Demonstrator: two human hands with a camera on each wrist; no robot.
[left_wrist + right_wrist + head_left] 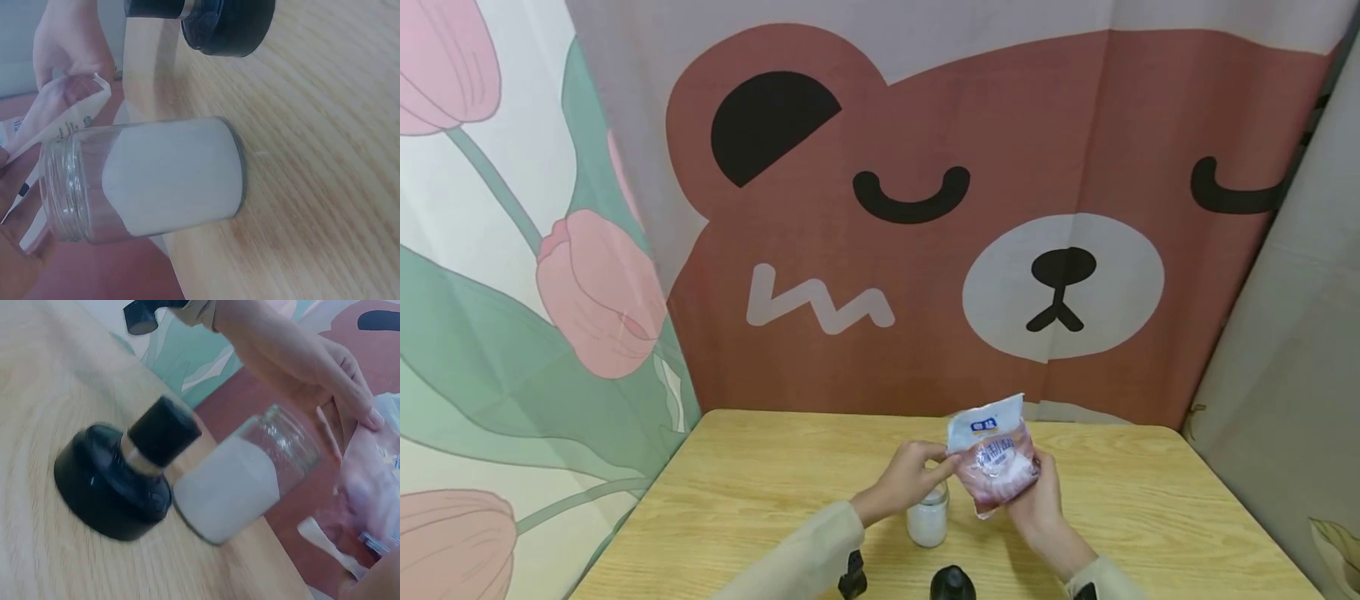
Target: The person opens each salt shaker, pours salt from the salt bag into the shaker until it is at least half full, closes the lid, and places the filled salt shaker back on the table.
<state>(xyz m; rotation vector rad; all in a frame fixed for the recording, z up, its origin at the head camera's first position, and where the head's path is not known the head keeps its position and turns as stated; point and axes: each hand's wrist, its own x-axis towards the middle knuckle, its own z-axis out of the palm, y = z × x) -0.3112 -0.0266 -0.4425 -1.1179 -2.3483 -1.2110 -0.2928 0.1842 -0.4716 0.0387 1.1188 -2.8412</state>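
My left hand [908,482] pinches the left edge of a pink and white plastic salt bag [996,462], thumb and fingertips on the film. From the right, my right hand [1039,504] grips the same bag around its lower side. The bag is held tilted above the table, still holding white contents. Just below my left hand stands a glass jar [927,521], upright and lidless, mostly full of white grains, as the jar [169,178] in the left wrist view shows. In the right wrist view the left thumb and fingers hold the bag's edge [369,456] beside the jar's mouth.
A black bottle [952,583] with a black cap stands near the jar, on the side closer to me. The wooden table [790,454] runs back to a hanging cloth [820,375] printed with a bear. A tulip-patterned cloth [497,367] hangs on the left.
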